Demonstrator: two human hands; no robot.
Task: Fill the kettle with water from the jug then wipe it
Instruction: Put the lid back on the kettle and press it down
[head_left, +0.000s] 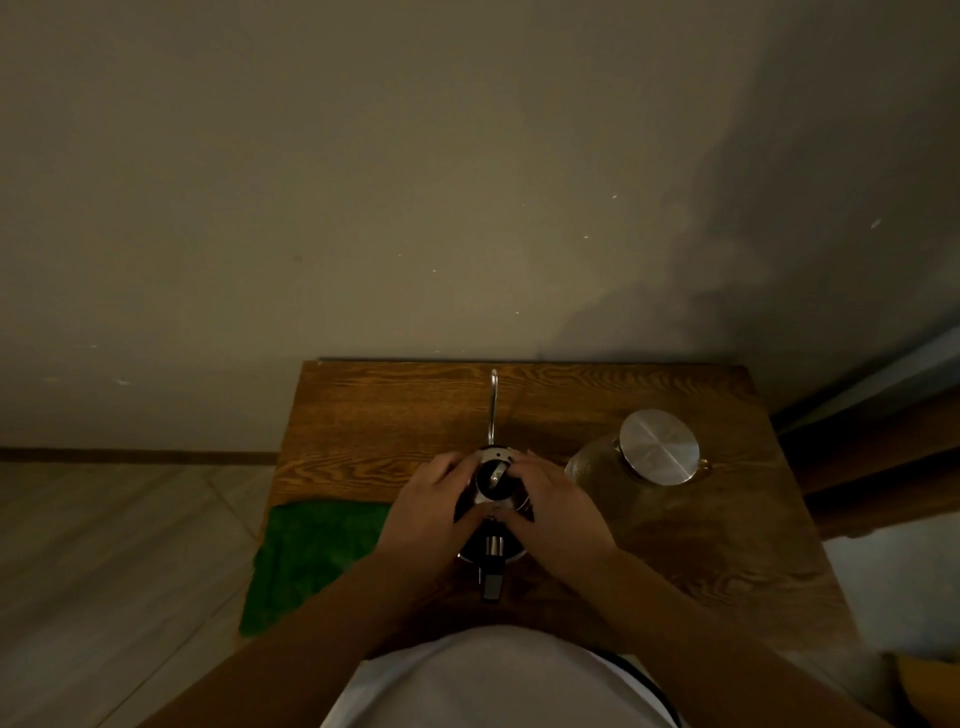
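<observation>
white shirt (498, 675): closest to me, low in view, pressed up near the table (727, 545) edge so both arms reach the middle without stretching.
kettle (492, 519): dead centre of the table, handle toward me, thin spout (492, 405) aimed at the wall, so nothing swings into the jug.
left hand (426, 512): fingers curled around the kettle's left shoulder, bracing it.
right hand (558, 512): fingers curled on the right side at the lid (493, 475); whether they pinch the lid's rim or only rest there, i cannot tell.
jug (631, 478): just right of the kettle, clear of my knuckles, metal cap on, an easy reach for pouring.
green cloth (311, 561): flat at the left edge, hanging over it slightly, parked for the wiping.
step, by my guess: getting the lid off; no water poured yet.
</observation>
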